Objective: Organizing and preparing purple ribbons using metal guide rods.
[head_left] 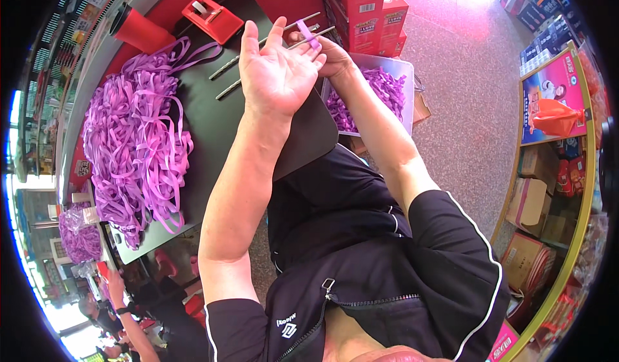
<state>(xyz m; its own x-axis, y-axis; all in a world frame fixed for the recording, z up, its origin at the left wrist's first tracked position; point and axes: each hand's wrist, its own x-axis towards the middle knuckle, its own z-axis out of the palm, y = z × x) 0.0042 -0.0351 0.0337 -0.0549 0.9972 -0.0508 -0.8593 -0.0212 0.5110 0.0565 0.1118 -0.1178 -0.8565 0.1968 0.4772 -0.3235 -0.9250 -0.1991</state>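
My left hand (280,75) is palm up, fingers stretched and spread, in front of two thin metal rods (230,90) that slant over the dark tabletop. A short loop of purple ribbon (305,30) spans both rods near their far ends. My right hand (335,58) is curled beside that loop, its fingers closed at the ribbon's lower end; some fingertips are hidden behind the rods and my left hand. To the left lies a large tangled heap of purple ribbon (138,136). Below my right forearm, a pale plastic bin (407,81) holds many small purple ribbon pieces (380,94).
A red tape dispenser (213,19) and a red cup (145,32) stand at the back of the black table (303,133). Red cartons (361,14) are stacked behind the bin. Shelves with boxes (529,207) line the right. Another person's arm (132,326) shows at lower left.
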